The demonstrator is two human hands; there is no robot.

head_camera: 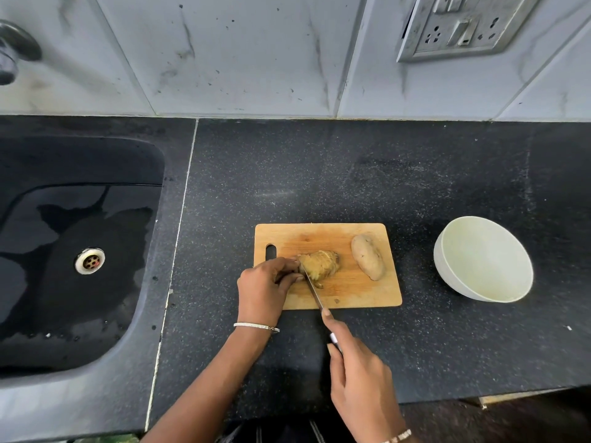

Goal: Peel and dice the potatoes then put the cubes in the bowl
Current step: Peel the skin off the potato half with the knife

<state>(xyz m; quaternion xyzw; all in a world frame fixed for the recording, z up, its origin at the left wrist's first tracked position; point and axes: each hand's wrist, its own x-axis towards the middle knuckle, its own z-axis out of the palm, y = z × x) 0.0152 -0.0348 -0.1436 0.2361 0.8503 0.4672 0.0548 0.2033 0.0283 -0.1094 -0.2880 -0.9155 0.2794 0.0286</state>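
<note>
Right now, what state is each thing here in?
cut potato: partly sliced, on the board.
whole potato: unpeeled, uncut, on the board.
bowl: upright, empty.
knife: blade in the cut potato.
left hand: holds the cut potato.
right hand: grips the knife.
sink: wet.

Tap [14, 49] blurred and cut by the left edge, switch plate [463, 27] cropped at the top, sink [80, 314] running off the left side, knife [315, 294] handle mostly hidden in the right hand [361, 375], peeled potato [321, 266] partly covered at its left end by left hand [265, 289] fingers, forearms cut at the bottom.
</note>
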